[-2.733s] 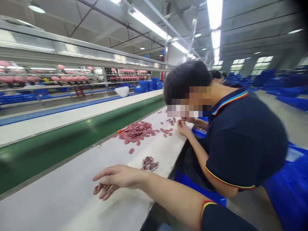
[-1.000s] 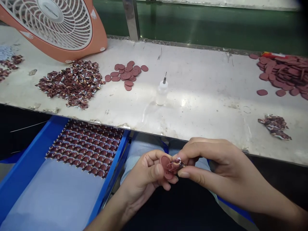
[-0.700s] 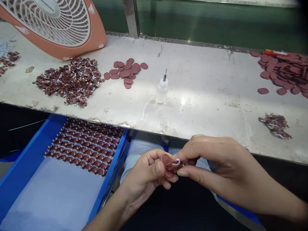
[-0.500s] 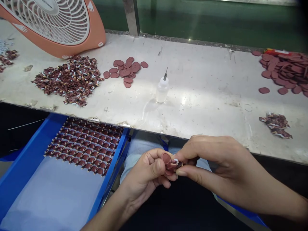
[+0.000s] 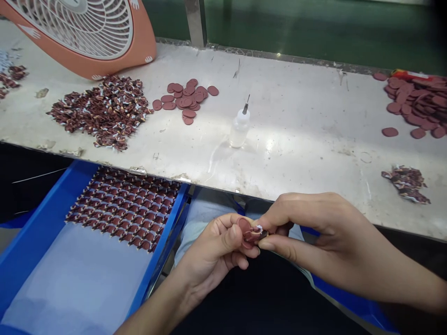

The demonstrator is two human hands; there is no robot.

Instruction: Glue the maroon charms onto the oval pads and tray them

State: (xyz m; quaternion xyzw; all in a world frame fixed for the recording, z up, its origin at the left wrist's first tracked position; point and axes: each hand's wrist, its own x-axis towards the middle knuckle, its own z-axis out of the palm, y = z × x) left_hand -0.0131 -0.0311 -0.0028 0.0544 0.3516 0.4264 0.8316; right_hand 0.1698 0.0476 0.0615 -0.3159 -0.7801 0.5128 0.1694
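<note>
In front of the table edge my left hand pinches a reddish-brown oval disc between thumb and fingers. My right hand grips a small dark brown piece with a white and yellowish edge at its fingertips, against the disc. Both pieces touch; how they join is partly hidden by my fingers. On the table stands a small translucent bottle with an upright needle tip. A small heap of dark brown pieces lies on the table beyond my right hand.
An orange fan stands at the back left, beside a large heap of brown pieces. Oval discs lie near it, with a bigger disc pile far right. Below, a blue tray holds rows of brown pieces.
The view has shifted slightly. Both hands still hold the same pieces together, with only small finger movements.
</note>
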